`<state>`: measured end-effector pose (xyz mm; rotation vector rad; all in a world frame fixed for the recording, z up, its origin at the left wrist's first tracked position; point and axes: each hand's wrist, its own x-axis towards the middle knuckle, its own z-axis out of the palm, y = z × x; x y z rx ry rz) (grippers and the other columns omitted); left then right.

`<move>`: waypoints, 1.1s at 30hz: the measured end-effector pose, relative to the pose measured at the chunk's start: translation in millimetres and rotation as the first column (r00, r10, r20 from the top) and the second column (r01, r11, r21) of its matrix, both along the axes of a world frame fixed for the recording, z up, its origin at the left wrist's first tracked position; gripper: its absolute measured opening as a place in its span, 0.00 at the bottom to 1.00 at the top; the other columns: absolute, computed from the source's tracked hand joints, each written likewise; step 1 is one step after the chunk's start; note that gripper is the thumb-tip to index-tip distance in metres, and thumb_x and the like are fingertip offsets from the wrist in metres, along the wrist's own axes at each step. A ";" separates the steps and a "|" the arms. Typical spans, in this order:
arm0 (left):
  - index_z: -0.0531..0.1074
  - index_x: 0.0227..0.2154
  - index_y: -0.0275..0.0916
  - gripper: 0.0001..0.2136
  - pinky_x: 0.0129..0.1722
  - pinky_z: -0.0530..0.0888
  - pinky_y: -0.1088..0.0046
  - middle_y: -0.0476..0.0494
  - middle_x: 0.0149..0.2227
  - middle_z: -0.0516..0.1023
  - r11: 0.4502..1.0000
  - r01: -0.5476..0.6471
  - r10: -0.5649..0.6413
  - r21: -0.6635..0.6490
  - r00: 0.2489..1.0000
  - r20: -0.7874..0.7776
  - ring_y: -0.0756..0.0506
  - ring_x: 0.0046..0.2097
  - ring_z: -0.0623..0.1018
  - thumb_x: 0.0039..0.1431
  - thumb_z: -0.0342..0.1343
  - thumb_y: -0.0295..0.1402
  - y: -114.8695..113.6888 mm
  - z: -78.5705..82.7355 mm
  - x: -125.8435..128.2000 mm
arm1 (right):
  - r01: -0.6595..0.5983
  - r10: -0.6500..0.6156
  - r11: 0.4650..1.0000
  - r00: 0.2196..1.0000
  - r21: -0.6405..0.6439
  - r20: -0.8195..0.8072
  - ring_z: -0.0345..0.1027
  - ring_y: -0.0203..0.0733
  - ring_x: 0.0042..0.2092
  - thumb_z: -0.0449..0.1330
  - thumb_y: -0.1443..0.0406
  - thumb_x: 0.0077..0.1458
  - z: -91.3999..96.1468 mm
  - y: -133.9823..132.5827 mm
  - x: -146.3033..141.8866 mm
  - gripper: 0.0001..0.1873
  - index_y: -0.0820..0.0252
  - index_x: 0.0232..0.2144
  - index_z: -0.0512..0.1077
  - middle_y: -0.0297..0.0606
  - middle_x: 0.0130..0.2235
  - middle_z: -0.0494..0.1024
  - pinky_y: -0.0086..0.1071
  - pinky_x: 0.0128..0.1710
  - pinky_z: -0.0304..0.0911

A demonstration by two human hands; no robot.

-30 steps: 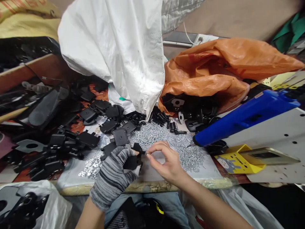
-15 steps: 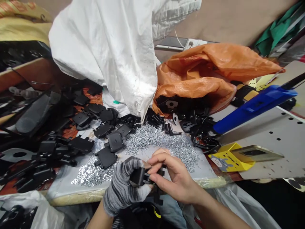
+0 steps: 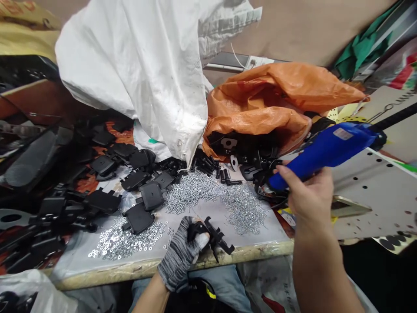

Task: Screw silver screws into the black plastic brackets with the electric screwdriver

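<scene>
In a grey striped glove with bare fingertips, my left hand [image 3: 182, 252] grips a black plastic bracket [image 3: 219, 237] with hooked ends, just over the table's front edge. My bare right hand [image 3: 309, 191] is wrapped round a blue electric screwdriver [image 3: 321, 152] at the right, its black cable running off the upper right. The tool's tip points down and left among black parts. Behind my left hand lies a heap of small silver screws [image 3: 195, 187], with a second screw heap [image 3: 244, 208] to its right. Silver nuts or washers [image 3: 127, 239] are scattered left of the glove.
Black plastic plates [image 3: 138, 219] and other black parts [image 3: 58, 208] crowd the left side. A white sack [image 3: 140, 78] and an orange sack [image 3: 260, 100] stand behind the screws. At the right is a perforated white board [image 3: 358, 187], with a phone [image 3: 352, 207] before it.
My right hand has left the black bracket and moved right and up to grasp the blue electric screwdriver, which has tilted. My left hand keeps the bracket, now turned with its hooked side showing.
</scene>
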<state>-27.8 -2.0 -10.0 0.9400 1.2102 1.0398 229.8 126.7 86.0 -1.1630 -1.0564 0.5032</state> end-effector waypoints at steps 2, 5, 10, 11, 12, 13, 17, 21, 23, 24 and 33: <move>0.70 0.34 0.40 0.14 0.43 0.73 0.66 0.45 0.35 0.76 0.994 -0.101 0.102 0.030 0.994 -0.048 0.44 0.38 0.76 0.51 0.62 0.43 -0.2 -1.7 5.7 | -0.218 0.217 0.975 0.976 -0.035 -0.018 0.74 0.41 0.34 0.74 0.63 0.41 -5.2 -9.7 -30.1 0.25 0.55 0.41 0.69 0.32 0.34 0.76 0.43 0.42 0.72; 0.70 0.32 0.40 0.13 0.42 0.73 0.65 0.46 0.33 0.76 0.986 -0.167 0.169 0.025 0.983 -0.070 0.44 0.37 0.75 0.51 0.62 0.43 0.3 -2.4 11.4 | -0.505 0.496 0.861 0.860 -0.059 -0.119 0.73 0.39 0.29 0.69 0.62 0.48 -6.8 -32.1 -83.3 0.25 0.53 0.48 0.66 0.29 0.29 0.74 0.39 0.34 0.71; 0.68 0.32 0.39 0.18 0.38 0.73 0.66 0.46 0.32 0.75 0.986 -0.159 0.160 -0.048 0.987 0.013 0.45 0.35 0.74 0.49 0.63 0.48 1.8 0.6 12.7 | -0.657 0.625 0.754 0.715 0.004 -0.313 0.69 0.37 0.24 0.65 0.60 0.53 -11.5 -56.0 -134.3 0.29 0.51 0.54 0.60 0.27 0.27 0.71 0.35 0.26 0.69; 0.68 0.32 0.39 0.19 0.38 0.72 0.67 0.46 0.32 0.75 0.987 -0.148 0.151 -0.060 0.988 0.034 0.46 0.34 0.74 0.49 0.63 0.49 1.9 0.7 12.7 | -0.670 0.633 0.742 0.704 -0.004 -0.321 0.69 0.37 0.25 0.65 0.60 0.53 -14.7 -58.1 -138.0 0.28 0.51 0.54 0.60 0.27 0.27 0.71 0.35 0.26 0.69; 0.67 0.32 0.39 0.20 0.37 0.72 0.67 0.46 0.32 0.75 0.988 -0.140 0.144 -0.065 0.988 0.053 0.46 0.34 0.74 0.49 0.63 0.50 2.0 0.4 12.7 | -0.677 0.639 0.736 0.703 -0.016 -0.312 0.70 0.37 0.25 0.65 0.60 0.53 -18.2 -59.7 -140.3 0.26 0.51 0.52 0.61 0.28 0.28 0.72 0.35 0.26 0.69; 0.67 0.32 0.39 0.20 0.37 0.72 0.68 0.46 0.32 0.75 0.988 -0.137 0.141 -0.065 0.987 0.074 0.46 0.33 0.73 0.49 0.63 0.51 2.0 -0.6 12.9 | -0.675 0.641 0.737 0.711 -0.027 -0.288 0.70 0.38 0.26 0.65 0.60 0.54 -22.0 -60.9 -141.6 0.23 0.52 0.50 0.63 0.28 0.28 0.72 0.36 0.27 0.69; 0.67 0.32 0.39 0.20 0.38 0.72 0.68 0.47 0.32 0.75 0.989 -0.145 0.148 -0.030 0.979 0.141 0.46 0.34 0.74 0.50 0.63 0.50 1.9 -8.9 15.1 | -0.647 0.641 0.760 0.761 -0.055 -0.100 0.69 0.40 0.27 0.62 0.57 0.57 -35.1 -65.0 -140.4 0.11 0.52 0.40 0.66 0.31 0.26 0.70 0.41 0.33 0.71; 0.65 0.30 0.41 0.17 0.43 0.74 0.65 0.47 0.32 0.76 0.987 -0.162 0.159 0.008 0.978 0.138 0.44 0.39 0.76 0.53 0.63 0.48 2.3 -12.3 15.8 | -0.677 0.687 0.725 0.723 -0.125 0.066 0.70 0.45 0.32 0.61 0.55 0.58 -42.0 -67.6 -134.6 0.09 0.50 0.38 0.69 0.34 0.26 0.70 0.45 0.38 0.72; 0.65 0.29 0.41 0.17 0.44 0.74 0.64 0.47 0.32 0.76 0.987 -0.163 0.161 0.008 0.978 0.133 0.43 0.41 0.77 0.53 0.63 0.47 2.7 -9.8 15.2 | -0.680 0.691 0.722 0.718 -0.129 0.084 0.70 0.46 0.34 0.61 0.55 0.58 -43.6 -67.5 -132.2 0.08 0.50 0.37 0.70 0.35 0.27 0.70 0.46 0.40 0.72; 0.64 0.29 0.41 0.17 0.44 0.74 0.63 0.47 0.32 0.76 0.987 -0.159 0.156 0.006 0.979 0.130 0.42 0.41 0.77 0.53 0.62 0.47 2.8 -8.1 14.8 | -0.680 0.691 0.722 0.718 -0.128 0.087 0.70 0.47 0.35 0.60 0.55 0.59 -44.0 -67.1 -131.3 0.07 0.50 0.36 0.70 0.35 0.27 0.70 0.47 0.40 0.72; 0.66 0.30 0.41 0.16 0.44 0.75 0.61 0.47 0.30 0.76 0.988 -0.154 0.152 0.016 0.984 0.097 0.41 0.40 0.77 0.53 0.61 0.48 4.4 -5.4 13.0 | -0.700 0.718 0.696 0.675 -0.157 0.172 0.71 0.47 0.36 0.60 0.57 0.59 -45.6 -63.1 -128.9 0.05 0.49 0.35 0.70 0.36 0.28 0.71 0.46 0.40 0.73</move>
